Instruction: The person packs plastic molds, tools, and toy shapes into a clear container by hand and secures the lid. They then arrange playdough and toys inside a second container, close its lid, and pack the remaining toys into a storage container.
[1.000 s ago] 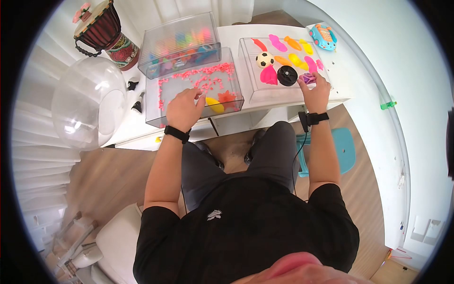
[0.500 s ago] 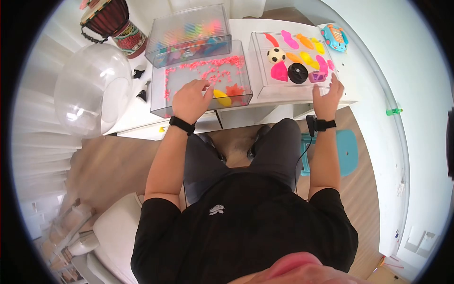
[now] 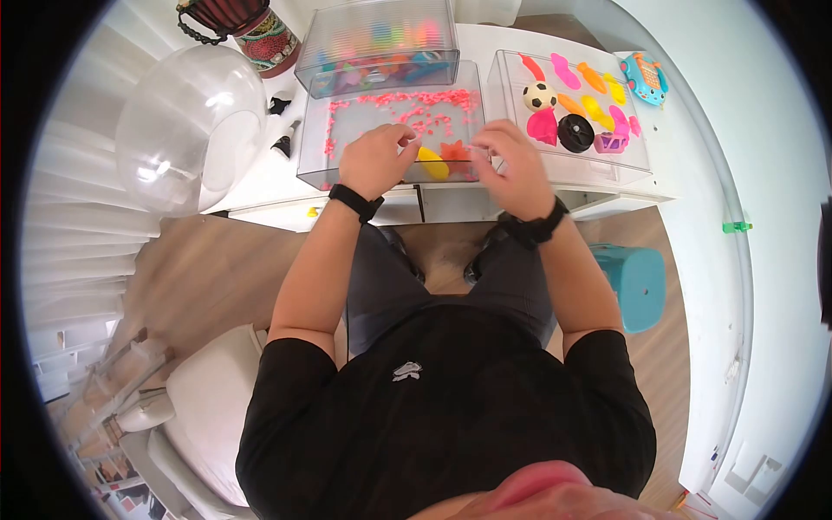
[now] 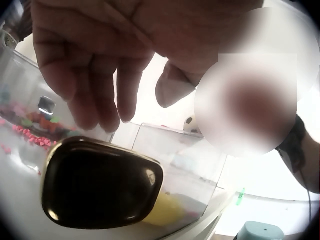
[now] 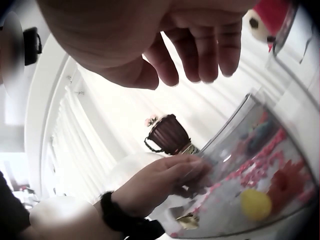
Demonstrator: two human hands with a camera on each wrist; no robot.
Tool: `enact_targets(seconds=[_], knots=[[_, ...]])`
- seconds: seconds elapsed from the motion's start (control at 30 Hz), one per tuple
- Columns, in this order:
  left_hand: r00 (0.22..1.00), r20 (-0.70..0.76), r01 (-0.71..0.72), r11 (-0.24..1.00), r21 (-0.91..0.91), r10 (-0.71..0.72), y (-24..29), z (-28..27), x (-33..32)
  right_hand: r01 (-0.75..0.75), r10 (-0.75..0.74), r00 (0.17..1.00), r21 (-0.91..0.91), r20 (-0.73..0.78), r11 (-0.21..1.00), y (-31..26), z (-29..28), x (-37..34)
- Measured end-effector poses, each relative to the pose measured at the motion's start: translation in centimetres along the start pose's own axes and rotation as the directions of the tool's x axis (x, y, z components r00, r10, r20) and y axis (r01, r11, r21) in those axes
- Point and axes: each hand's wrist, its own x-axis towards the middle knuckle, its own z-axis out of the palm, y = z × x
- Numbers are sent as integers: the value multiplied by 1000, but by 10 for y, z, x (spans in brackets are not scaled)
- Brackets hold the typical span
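Observation:
My left hand (image 3: 377, 160) hovers over the front left of a clear tray (image 3: 314, 176) and holds nothing, its fingers loosely bent. Pink bits (image 3: 429, 117), a yellow oval piece (image 3: 432, 164) and a red star-shaped piece (image 3: 455, 151) lie in the tray. My right hand (image 3: 513, 169), slightly blurred, is over the tray's right end, close to the red piece. Its fingers (image 5: 197, 57) hang relaxed with nothing between them. A glossy dark rounded thing (image 4: 102, 185) with a gold rim fills the lower part of the left wrist view, beneath the left fingertips.
A clear box (image 3: 620, 172) at the right bears a toy football (image 3: 539, 96), a black round piece (image 3: 575, 133), a purple toy (image 3: 612, 142) and colourful shapes. Behind the tray stands a lidded bin (image 3: 377, 48). A clear dome (image 3: 191, 130) and a drum (image 3: 267, 45) stand left.
My right hand has let go of the purple toy on the clear box and moved left to the tray. The left hand has stayed over the tray. The head view has shifted.

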Motion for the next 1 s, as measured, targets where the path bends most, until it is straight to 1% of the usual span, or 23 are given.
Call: enact_targets(seconds=[0.07, 0.1, 0.17, 0.2, 0.27, 0.3, 0.37, 0.4, 0.47, 0.5, 0.53, 0.57, 0.6, 0.63, 0.7, 0.73, 0.77, 0.83, 0.87, 0.9, 0.97, 1.0], knots=[[998, 58, 27, 999, -41, -25, -2, -2, 2, -170, 140, 977, 194, 158, 966, -1, 25, 8], [998, 56, 28, 999, -35, -26, -3, -2, 2, -166, 136, 978, 198, 156, 966, -1, 35, 13], [990, 127, 71, 993, -92, -59, -3, -5, 3, -298, 245, 951, 338, 191, 893, 1, 52, 21], [990, 124, 70, 994, -85, -59, -3, -8, 4, -292, 240, 953, 344, 187, 892, 5, 59, 23], [971, 224, 117, 983, -142, -83, -2, -15, 6, -367, 340, 930, 400, 140, 840, 14, 72, 24], [972, 222, 114, 984, -135, -82, -8, -14, 9, -362, 337, 932, 405, 135, 839, 20, 76, 24], [927, 373, 192, 904, -383, -39, -27, -10, 19, -439, 398, 898, 384, 185, 812, 30, 79, 23], [925, 379, 186, 907, -377, -32, -32, -15, 26, -439, 403, 898, 388, 174, 810, 28, 78, 23], [875, 483, 54, 984, -168, 35, -33, -25, 40, -444, 415, 896, 318, 159, 838, 25, 77, 24], [871, 490, 40, 985, -166, 47, -28, -30, 47, -446, 423, 895, 317, 143, 837, 26, 79, 24], [865, 497, -73, 997, -6, 66, -23, -35, 55, -421, 405, 907, 306, 116, 854, 29, 82, 23], [860, 504, -184, 971, 152, 84, -16, -39, 62, -395, 386, 918, 292, 91, 871, 30, 84, 23], [852, 515, -230, 952, 203, 96, -13, -38, 69, -395, 390, 918, 290, 77, 872, 31, 85, 23], [849, 518, -242, 949, 203, 106, -12, -33, 79, -385, 383, 922, 271, 64, 882, 32, 86, 22], [709, 671, -450, 871, 197, 215, -6, -23, 97, -370, 373, 927, 252, 39, 894, 33, 88, 23], [667, 737, -425, 868, 257, 108, 1, -13, 104, -379, 384, 923, 260, 34, 888, 33, 89, 22], [666, 737, -435, 862, 259, 114, 3, -8, 108, -387, 394, 919, 269, 29, 882, 32, 90, 22], [554, 829, -427, 882, 200, 81, -1, 13, 114, -372, 381, 925, 257, 17, 892, 32, 90, 20], [537, 843, -413, 880, 234, 29, -7, 26, 117, -361, 368, 930, 246, 19, 900, 32, 90, 20], [537, 843, -424, 875, 234, 34, -10, 33, 120, -359, 368, 930, 244, 7, 901, 30, 88, 21], [389, 914, -382, 923, 49, 112, -10, 39, 125, -364, 371, 929, 220, 12, 905, 27, 87, 22], [334, 933, -352, 936, -7, 132, -8, 41, 126, -364, 372, 928, 218, 3, 906, 26, 86, 22]])
